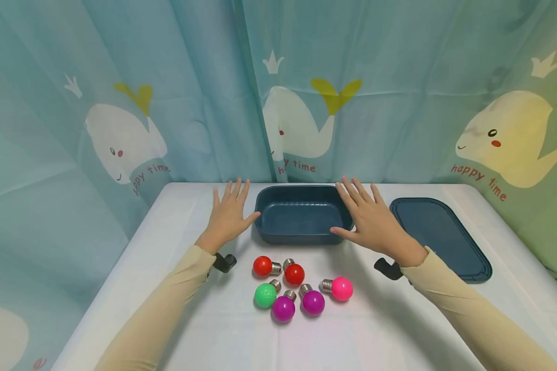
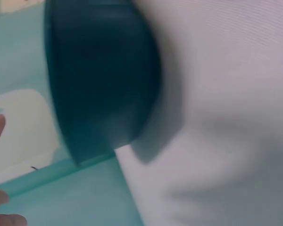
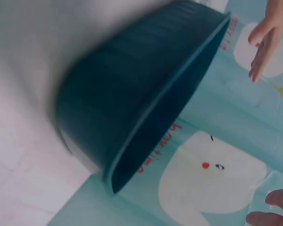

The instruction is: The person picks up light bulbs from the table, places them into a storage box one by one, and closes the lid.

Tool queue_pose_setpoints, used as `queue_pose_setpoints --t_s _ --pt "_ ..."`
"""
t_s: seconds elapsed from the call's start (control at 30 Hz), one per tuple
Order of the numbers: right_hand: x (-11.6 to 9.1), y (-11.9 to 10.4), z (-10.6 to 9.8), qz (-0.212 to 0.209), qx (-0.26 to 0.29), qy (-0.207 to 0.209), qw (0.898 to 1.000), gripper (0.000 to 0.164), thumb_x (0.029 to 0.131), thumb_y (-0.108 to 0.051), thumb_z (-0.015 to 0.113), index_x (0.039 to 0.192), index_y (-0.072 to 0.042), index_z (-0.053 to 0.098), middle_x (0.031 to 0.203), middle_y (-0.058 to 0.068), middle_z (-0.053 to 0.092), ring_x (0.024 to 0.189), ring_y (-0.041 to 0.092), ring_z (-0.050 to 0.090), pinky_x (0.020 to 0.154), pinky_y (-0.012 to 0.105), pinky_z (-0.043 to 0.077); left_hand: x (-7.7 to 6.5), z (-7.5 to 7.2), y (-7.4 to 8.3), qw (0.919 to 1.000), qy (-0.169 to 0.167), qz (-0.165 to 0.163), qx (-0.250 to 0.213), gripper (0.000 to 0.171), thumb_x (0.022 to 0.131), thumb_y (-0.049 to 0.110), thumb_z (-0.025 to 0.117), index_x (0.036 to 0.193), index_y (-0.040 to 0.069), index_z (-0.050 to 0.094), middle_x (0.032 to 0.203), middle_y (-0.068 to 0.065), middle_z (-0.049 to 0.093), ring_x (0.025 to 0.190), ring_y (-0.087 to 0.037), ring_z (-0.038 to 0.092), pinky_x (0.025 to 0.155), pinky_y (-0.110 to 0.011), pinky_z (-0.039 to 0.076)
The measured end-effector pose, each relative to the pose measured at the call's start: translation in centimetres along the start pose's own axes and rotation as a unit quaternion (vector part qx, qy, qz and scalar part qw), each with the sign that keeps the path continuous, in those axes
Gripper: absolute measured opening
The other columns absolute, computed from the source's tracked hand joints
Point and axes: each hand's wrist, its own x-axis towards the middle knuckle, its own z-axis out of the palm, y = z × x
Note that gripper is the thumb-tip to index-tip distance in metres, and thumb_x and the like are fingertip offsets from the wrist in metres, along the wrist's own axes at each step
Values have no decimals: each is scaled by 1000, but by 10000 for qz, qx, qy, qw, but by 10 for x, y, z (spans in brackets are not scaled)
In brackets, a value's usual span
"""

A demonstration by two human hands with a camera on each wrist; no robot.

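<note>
Both hands are held out palms down, fingers spread, holding nothing. My left hand is beside the left end of a dark blue oblong tub, its thumb overlapping the rim in the head view. At the tub's right end, my right hand overlaps the far right corner. In front of the tub lie several light bulbs with silver screw bases: a red bulb, another red bulb, a green bulb, two purple bulbs and a pink bulb. The tub's inside shows no contents.
A dark blue lid lies flat on the right of the white table, partly behind the right forearm. A teal curtain with whale prints hangs round the back and sides. Black wrist mounts stick out under the sleeves.
</note>
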Motion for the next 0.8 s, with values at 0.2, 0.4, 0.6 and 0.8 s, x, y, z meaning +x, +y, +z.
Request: queue_pose_setpoints --t_s 0.2,0.4,0.6,0.8 --pt "-18 -5 5 -348 3 155 9993 98 80 -57 63 150 -5 18 156 16 19 143 37 20 112 63 17 3 12 -6 9986 113 15 -512 79 92 43 55 150 3 17 153 -20 26 141 -37 24 115 -58 16" --pt "-35 -8 10 -772 32 348 9964 97 80 -57 64 150 -5 20 155 16 25 141 36 26 111 60 22 9 23 -14 9834 96 -234 -1796 76 93 35 57 149 3 19 154 -16 26 141 -33 28 116 -47 24" --pt "-48 -12 16 -1240 155 370 9915 96 78 -51 69 148 -4 24 152 14 31 138 33 33 111 55 27 17 28 -16 9575 -51 -562 -2827 76 92 29 61 150 5 19 149 -19 35 134 -35 40 110 -48 35" --pt "-56 -14 30 -1709 457 342 9836 93 75 -50 72 146 -4 31 146 12 42 133 27 42 106 53 36 22 33 -18 9275 -232 -843 -3636 73 91 24 62 149 6 22 145 -20 40 130 -34 46 104 -45 43"
